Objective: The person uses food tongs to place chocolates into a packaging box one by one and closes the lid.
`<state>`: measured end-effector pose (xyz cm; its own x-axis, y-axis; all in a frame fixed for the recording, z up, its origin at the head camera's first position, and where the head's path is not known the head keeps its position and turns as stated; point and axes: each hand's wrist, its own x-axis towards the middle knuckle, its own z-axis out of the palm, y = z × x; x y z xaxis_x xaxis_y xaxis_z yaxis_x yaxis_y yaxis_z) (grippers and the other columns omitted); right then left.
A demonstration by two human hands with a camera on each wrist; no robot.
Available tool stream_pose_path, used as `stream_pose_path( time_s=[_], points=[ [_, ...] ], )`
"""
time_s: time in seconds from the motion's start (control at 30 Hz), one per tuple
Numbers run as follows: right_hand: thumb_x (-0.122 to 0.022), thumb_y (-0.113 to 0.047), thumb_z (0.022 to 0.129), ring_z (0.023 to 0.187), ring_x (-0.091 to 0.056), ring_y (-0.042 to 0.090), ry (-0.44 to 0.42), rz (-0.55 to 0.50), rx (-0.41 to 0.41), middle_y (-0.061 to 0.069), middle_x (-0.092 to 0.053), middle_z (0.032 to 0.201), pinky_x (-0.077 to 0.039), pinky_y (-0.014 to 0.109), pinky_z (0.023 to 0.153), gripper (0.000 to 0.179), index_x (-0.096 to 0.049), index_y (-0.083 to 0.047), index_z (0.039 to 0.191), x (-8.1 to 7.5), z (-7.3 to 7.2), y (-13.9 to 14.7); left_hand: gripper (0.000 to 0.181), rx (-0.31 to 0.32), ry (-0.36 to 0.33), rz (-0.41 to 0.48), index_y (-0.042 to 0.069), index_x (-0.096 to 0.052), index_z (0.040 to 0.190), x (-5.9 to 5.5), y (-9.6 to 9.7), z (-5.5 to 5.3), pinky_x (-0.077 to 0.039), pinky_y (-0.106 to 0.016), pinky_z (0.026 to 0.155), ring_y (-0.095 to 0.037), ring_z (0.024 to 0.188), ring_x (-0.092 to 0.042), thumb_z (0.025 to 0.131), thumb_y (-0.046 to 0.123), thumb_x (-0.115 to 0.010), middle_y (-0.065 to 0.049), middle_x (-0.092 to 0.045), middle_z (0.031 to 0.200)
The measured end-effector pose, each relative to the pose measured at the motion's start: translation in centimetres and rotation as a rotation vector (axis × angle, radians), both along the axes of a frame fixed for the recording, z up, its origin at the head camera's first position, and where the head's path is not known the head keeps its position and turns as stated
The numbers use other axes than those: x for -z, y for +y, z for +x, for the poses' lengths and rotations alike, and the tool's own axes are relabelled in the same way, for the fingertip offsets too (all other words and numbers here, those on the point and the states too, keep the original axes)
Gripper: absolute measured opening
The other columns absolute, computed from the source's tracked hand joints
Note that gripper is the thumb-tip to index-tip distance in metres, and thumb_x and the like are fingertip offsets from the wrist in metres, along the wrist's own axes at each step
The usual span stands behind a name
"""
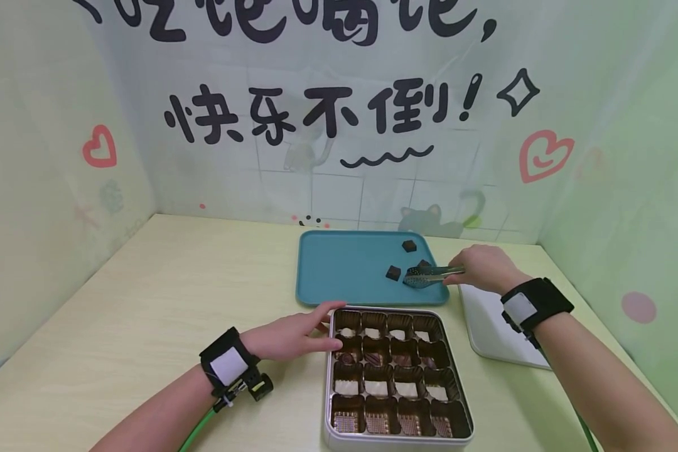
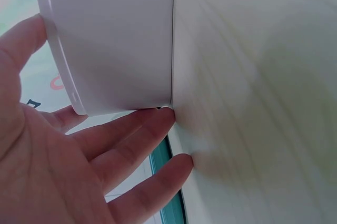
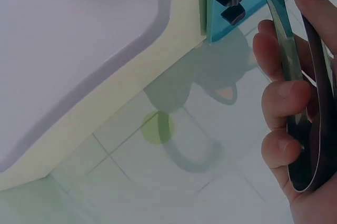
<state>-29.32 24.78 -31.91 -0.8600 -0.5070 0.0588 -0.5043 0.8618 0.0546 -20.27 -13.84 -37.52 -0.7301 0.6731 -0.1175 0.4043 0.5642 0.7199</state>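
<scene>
My right hand (image 1: pixel 486 270) grips metal tongs (image 1: pixel 432 274), fingers wrapped round both arms. Perforated tong heads hang low over the right side of a blue tray (image 1: pixel 344 267). Dark chocolates (image 1: pixel 409 246) lie on that tray, one (image 1: pixel 393 273) just left of the tong tips and another (image 1: pixel 424 263) partly behind them. I cannot tell whether a piece is between the tips. At the far left corner of a metal tin (image 1: pixel 468 433), my left hand (image 1: pixel 294 333) rests with thumb at the rim and fingers loosely extended. Rows of chocolates (image 1: pixel 375 388) fill its brown compartmented insert.
A white rounded-corner lid or board (image 1: pixel 497 326) lies on the pale wooden table (image 1: pixel 215 282) right of the tin, beneath my right forearm. The tray stands just behind the tin, close to the printed backdrop (image 1: pixel 339 194). Cloth walls border both sides.
</scene>
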Motion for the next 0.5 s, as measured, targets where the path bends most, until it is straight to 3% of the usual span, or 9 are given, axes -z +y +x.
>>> stream_pose_path(
  time_s=[0.13, 0.27, 0.4, 0.5],
  points=[
    [-0.077, -0.035, 0.083, 0.067, -0.065, 0.015, 0.015, -0.022, 0.001, 0.003, -0.073, 0.085, -0.052, 0.035, 0.058, 0.030, -0.078, -0.008, 0.096, 0.0, 0.5, 0.0, 0.076, 0.004, -0.009, 0.007, 0.021, -0.015, 0.155, 0.1, 0.0, 0.1, -0.045, -0.042, 0.094, -0.031, 0.120, -0.054, 0.097, 0.050, -0.053, -0.018, -0.046, 0.142],
    [-0.074, -0.035, 0.086, 0.061, -0.058, 0.007, 0.034, -0.063, -0.012, -0.004, -0.071, 0.080, -0.046, 0.031, 0.052, 0.024, -0.078, -0.013, 0.094, -1.3, 1.8, -0.3, 0.076, 0.004, -0.011, 0.002, 0.021, -0.015, 0.156, 0.1, 0.1, 0.1, -0.045, -0.043, 0.094, -0.031, 0.121, -0.053, 0.097, 0.050, -0.053, -0.018, -0.045, 0.142],
    [-0.073, -0.036, 0.086, 0.053, -0.046, 0.004, 0.080, -0.083, -0.052, -0.013, -0.059, 0.063, -0.036, 0.028, 0.046, 0.016, -0.072, -0.021, 0.080, -3.4, 3.9, -1.3, 0.076, 0.001, 0.003, -0.009, 0.022, -0.015, 0.156, 0.0, 0.2, 0.1, -0.045, -0.044, 0.095, -0.032, 0.121, -0.053, 0.097, 0.051, -0.053, -0.018, -0.046, 0.142],
    [-0.074, -0.036, 0.086, 0.050, -0.040, 0.004, 0.128, -0.088, -0.117, -0.016, -0.045, 0.056, -0.030, 0.026, 0.046, 0.025, -0.059, -0.026, 0.069, -4.7, 5.9, -2.4, 0.076, 0.002, 0.009, -0.007, 0.021, -0.015, 0.156, -0.1, 0.1, 0.0, -0.044, -0.045, 0.096, -0.033, 0.121, -0.053, 0.097, 0.051, -0.053, -0.018, -0.046, 0.142]
  ],
)
